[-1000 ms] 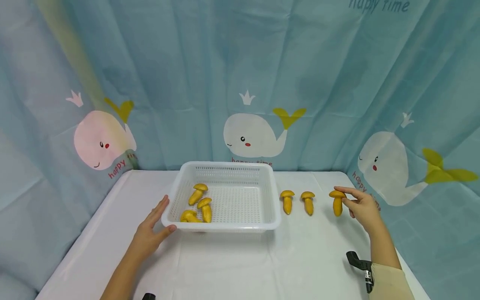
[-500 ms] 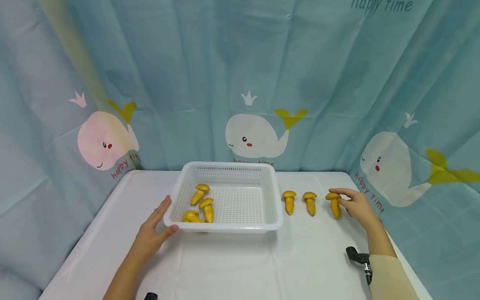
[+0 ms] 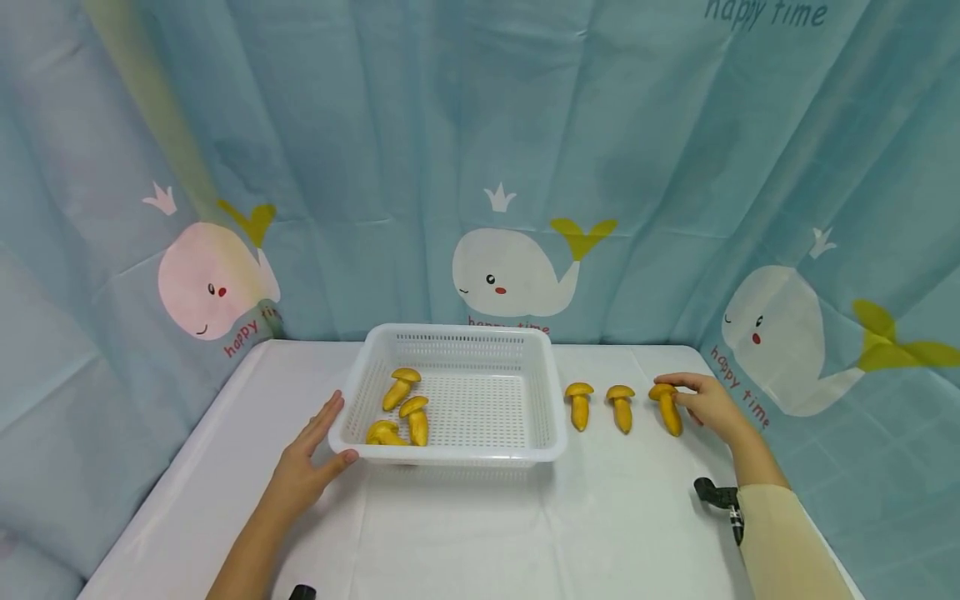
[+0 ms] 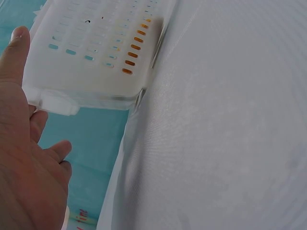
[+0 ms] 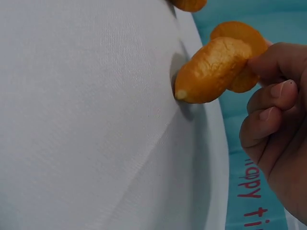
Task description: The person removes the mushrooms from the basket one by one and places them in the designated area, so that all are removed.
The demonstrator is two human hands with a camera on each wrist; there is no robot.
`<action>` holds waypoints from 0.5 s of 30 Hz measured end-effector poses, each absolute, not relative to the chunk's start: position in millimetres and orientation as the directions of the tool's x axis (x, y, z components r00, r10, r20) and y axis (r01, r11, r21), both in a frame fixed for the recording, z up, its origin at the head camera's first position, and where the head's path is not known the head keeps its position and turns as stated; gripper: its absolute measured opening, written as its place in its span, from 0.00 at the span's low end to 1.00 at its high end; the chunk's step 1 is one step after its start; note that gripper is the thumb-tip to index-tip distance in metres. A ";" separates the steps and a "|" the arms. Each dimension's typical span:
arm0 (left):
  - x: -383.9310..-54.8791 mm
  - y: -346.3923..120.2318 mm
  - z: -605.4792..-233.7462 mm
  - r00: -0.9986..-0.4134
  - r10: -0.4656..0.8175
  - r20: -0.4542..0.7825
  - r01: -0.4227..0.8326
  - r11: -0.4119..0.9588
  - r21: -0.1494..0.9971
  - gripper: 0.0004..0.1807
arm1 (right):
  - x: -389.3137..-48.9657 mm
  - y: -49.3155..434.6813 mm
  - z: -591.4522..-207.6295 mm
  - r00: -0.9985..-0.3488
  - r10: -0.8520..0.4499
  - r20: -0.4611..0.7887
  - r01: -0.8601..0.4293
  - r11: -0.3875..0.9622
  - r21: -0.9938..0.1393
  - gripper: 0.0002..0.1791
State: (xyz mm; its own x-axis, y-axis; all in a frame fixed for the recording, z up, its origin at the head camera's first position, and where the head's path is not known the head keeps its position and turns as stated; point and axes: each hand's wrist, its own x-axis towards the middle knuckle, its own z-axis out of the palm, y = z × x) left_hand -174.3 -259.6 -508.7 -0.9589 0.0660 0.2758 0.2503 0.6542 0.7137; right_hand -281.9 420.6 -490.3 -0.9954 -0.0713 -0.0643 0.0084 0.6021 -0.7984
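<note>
My right hand (image 3: 711, 406) pinches a yellow toy mushroom (image 3: 667, 412) by its cap, at the right end of a row. In the right wrist view, the tip of that mushroom's stem (image 5: 204, 74) meets the white cloth, while the other fingers are curled clear of it. Two similar mushrooms, one nearer the basket (image 3: 579, 408) and one in the middle (image 3: 621, 410), lie to its left with caps facing away. My left hand (image 3: 300, 468) rests at the left front corner of a white perforated basket (image 3: 450, 454), fingers extended along its side and thumb at the front rim.
Three more yellow mushrooms (image 3: 417, 425) lie in the left part of the basket. A white cloth (image 3: 465, 533) covers the table, and a blue curtain (image 3: 375, 167) printed with whales hangs behind and at both sides. Black wrist camera mounts (image 3: 720, 496) show by the forearms.
My right hand has brought its mushroom slightly left and down to the cloth beside the other two, its stem now slanting. The left hand and the basket stay in place.
</note>
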 end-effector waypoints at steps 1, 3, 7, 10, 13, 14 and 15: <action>-174.4 -259.7 -508.4 -0.959 0.068 0.275 0.251 0.654 0.714 0.50 | -283.5 421.1 -490.3 -0.995 -0.071 -0.074 0.016 0.600 -0.800 0.20; -174.7 -259.7 -508.2 -0.958 0.072 0.279 0.257 0.652 0.713 0.50 | -286.4 421.4 -490.5 -0.993 -0.071 -0.093 0.032 0.597 -0.801 0.20; -174.4 -258.8 -508.6 -0.955 0.074 0.289 0.264 0.658 0.705 0.51 | -291.1 421.8 -491.9 -0.988 -0.073 -0.137 0.068 0.594 -0.801 0.20; -173.4 -257.7 -508.3 -0.953 0.070 0.294 0.264 0.664 0.700 0.51 | -293.9 422.5 -493.7 -0.985 -0.083 -0.154 0.074 0.599 -0.797 0.20; -172.7 -257.3 -507.6 -0.955 0.065 0.289 0.257 0.668 0.698 0.51 | -296.4 422.9 -496.3 -0.984 -0.080 -0.162 0.081 0.602 -0.794 0.20; -172.6 -257.4 -507.7 -0.956 0.063 0.286 0.253 0.669 0.699 0.51 | -297.0 423.3 -497.1 -0.983 -0.089 -0.161 0.075 0.608 -0.791 0.20; -172.9 -257.6 -508.1 -0.957 0.061 0.284 0.250 0.669 0.700 0.51 | -297.6 423.7 -497.9 -0.982 -0.095 -0.161 0.071 0.610 -0.789 0.21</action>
State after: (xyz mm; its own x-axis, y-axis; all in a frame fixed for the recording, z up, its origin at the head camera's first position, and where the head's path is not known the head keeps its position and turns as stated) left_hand -172.9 -257.6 -508.1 -0.9569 0.0609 0.2839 0.2501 0.6693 0.6996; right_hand -297.6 423.7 -497.9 -0.9824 -0.0946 -0.1611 0.0706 0.6101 -0.7891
